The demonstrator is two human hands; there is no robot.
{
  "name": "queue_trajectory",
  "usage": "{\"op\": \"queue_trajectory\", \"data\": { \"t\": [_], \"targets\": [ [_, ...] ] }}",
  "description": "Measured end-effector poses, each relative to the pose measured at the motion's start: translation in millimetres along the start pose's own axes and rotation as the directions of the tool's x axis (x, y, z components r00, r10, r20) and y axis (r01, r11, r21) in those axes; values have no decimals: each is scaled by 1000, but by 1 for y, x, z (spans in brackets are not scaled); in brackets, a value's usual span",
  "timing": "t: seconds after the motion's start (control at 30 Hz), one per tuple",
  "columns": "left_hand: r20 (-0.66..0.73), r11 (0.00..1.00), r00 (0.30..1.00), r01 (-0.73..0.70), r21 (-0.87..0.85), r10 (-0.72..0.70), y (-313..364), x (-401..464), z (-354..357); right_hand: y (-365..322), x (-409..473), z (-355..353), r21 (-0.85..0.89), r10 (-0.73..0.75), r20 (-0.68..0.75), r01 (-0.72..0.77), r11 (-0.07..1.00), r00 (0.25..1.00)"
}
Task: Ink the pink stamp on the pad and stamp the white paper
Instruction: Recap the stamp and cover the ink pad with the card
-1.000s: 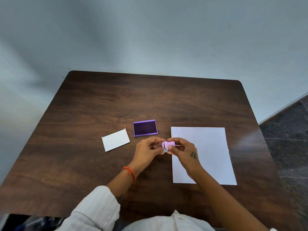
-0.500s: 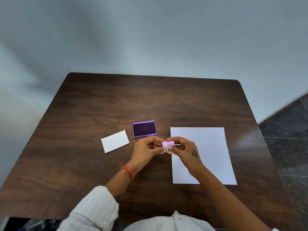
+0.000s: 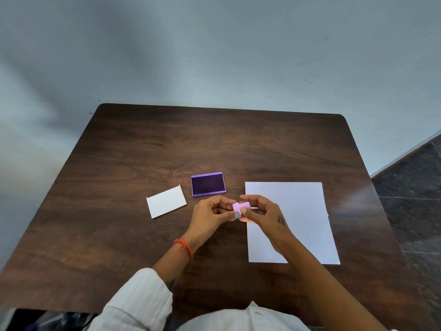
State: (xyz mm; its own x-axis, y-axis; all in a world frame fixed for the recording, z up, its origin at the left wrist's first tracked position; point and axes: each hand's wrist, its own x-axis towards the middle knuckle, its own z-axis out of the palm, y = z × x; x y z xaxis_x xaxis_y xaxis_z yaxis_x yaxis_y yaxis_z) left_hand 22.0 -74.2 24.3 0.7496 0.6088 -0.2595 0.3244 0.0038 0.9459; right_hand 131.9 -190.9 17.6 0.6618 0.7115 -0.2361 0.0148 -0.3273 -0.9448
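A small pink stamp (image 3: 240,207) is held just above the table between the fingertips of both hands. My left hand (image 3: 210,217) grips it from the left and my right hand (image 3: 265,215) from the right, over the left edge of the white paper (image 3: 300,211). The open purple ink pad (image 3: 208,184) lies flat just beyond my left hand, its dark inked face up. Faint round marks show near the paper's top left corner. Much of the stamp is hidden by my fingers.
A small white card (image 3: 166,201) lies left of the ink pad. All of it rests on a dark wooden table (image 3: 143,151) that stands against a pale wall. A dark tiled floor (image 3: 415,187) shows to the right.
Both hands stay together around the pink stamp at the same spot. The fingers have shifted slightly on it. Nothing else has moved.
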Motion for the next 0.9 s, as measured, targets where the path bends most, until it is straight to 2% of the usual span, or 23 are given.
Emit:
{"op": "queue_trajectory", "data": {
  "t": [0.3, 0.5, 0.7, 0.9],
  "targets": [
    [27, 1000, 1000, -10, 22, 10, 1, -1, 0, 0, 1, 0, -31, 37, -12, -38, 999, 999],
    [27, 1000, 1000, 4, 24, -4, 0, 0, 0, 2, 0, -5, 6, 0, -4, 0, 1000, 1000],
    [28, 999, 1000, 1, 43, -2, -1, 0, 0, 2, 2, -5, -7, 57, -2, -57, 998, 998],
    [22, 999, 1000, -9, 39, 8, 1, 1, -1, 1, 0, -6, 2, 8, -20, -8, 1000, 1000]
  ]
}}
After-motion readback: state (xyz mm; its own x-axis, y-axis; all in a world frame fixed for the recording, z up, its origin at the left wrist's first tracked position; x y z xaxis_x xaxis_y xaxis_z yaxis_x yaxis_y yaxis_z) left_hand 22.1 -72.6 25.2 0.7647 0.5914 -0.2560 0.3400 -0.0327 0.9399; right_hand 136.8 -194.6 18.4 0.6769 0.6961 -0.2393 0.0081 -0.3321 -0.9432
